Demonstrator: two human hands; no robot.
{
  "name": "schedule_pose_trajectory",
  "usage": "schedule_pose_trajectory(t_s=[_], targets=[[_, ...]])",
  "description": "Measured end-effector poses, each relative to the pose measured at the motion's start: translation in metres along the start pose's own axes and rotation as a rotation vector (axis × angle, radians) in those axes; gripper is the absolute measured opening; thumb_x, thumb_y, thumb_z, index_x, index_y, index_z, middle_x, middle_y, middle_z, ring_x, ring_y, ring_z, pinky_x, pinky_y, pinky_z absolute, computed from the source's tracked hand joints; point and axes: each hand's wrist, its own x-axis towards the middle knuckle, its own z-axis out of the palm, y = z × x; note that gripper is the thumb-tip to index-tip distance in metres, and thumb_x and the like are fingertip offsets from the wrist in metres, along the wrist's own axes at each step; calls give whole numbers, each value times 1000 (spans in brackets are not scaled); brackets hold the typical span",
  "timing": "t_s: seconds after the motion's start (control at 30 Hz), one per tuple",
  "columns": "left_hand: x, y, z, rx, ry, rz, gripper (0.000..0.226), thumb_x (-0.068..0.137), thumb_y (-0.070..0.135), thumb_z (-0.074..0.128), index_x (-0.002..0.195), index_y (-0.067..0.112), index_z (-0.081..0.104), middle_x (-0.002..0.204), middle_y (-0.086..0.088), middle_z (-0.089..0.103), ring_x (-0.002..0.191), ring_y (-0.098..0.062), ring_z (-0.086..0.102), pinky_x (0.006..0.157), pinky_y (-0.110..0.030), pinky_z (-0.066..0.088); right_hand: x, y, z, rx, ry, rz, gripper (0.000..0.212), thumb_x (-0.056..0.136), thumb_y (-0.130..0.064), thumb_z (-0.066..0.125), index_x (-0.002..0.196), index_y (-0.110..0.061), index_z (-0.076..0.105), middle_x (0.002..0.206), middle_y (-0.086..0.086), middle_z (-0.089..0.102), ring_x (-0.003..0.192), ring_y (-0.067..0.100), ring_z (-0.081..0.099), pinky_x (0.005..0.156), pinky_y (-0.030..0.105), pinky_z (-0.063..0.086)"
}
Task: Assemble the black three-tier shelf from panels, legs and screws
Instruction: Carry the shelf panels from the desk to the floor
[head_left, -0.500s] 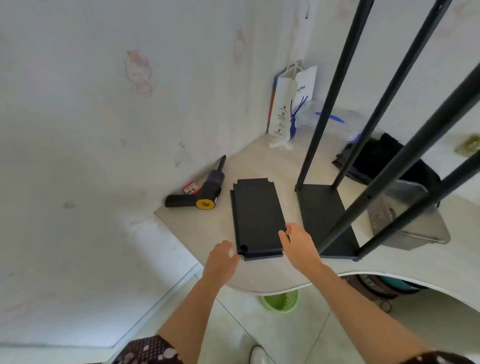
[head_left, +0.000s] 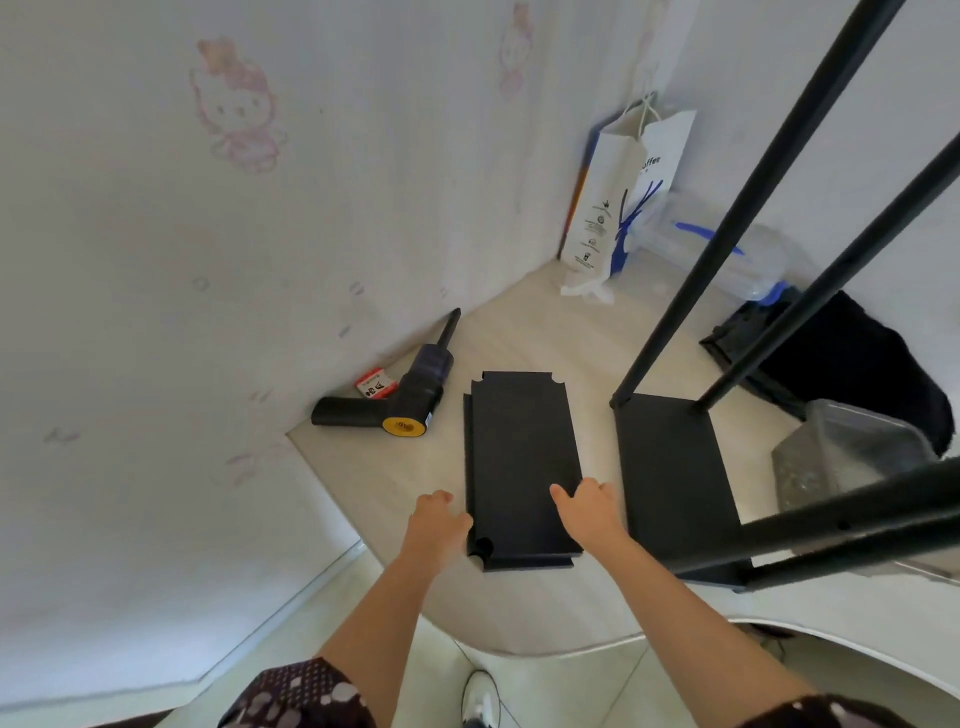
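Two black panels (head_left: 519, 457) lie stacked flat on the pale table (head_left: 519, 332), the lower one offset a little to the left and front. My left hand (head_left: 436, 525) sits against the stack's left edge near the front corner, fingers curled down beside it. My right hand (head_left: 587, 509) grips the right edge, thumb lying on the top face. Right of the stack stands a partly built shelf: a black panel (head_left: 670, 467) with long black legs (head_left: 727, 234) rising toward me.
An electric screwdriver (head_left: 415, 395) lies by the wall, left of the panels. At the back corner stands a white paper bag (head_left: 623, 192). A black cloth heap (head_left: 852, 364) and a clear plastic box (head_left: 852, 452) sit to the right. The table's curved front edge is near my arms.
Both hands have moved forward along the stack's side edges. My left hand, apart from the panels before, now touches the left edge; my right thumb now lies on top.
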Motion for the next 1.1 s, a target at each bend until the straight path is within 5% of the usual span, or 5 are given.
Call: schedule_pose_trajectory(t_s=[0.3,0.47,0.7,0.97,1.1], targets=[[18,14,14,156,-38,-58,22,100,36,48,110,17,48,131,-11,39,117,-29,41,103,-38,40,30,15,4,426,-173,175,50,99,-42,54,127,0,51,112,10,56,101,26,55,88,37,50],[17,21,26,79,-81,-105,46,100,40,50,135,11,45,139,-10,32,127,-30,35,104,-38,37,35,22,7,708,-246,290,34,92,-38,66,104,-9,52,104,5,58,94,22,55,80,42,51],[13,24,28,-164,-28,-202,50,101,38,54,137,7,37,139,-12,40,127,-31,45,108,-45,43,32,27,7,770,-279,280,26,92,-31,68,96,-10,53,96,2,57,95,23,56,74,41,51],[0,24,23,-469,39,-235,29,106,42,41,117,18,30,122,-8,47,104,-21,50,78,-32,45,17,25,2,816,-283,217,29,86,-23,76,96,-17,49,99,2,57,86,16,55,56,33,51],[-6,20,23,-495,65,-201,32,104,45,42,121,21,29,121,-6,51,101,-19,53,73,-28,47,8,27,2,830,-292,180,27,89,-29,73,102,-16,54,101,3,61,90,17,59,66,36,57]])
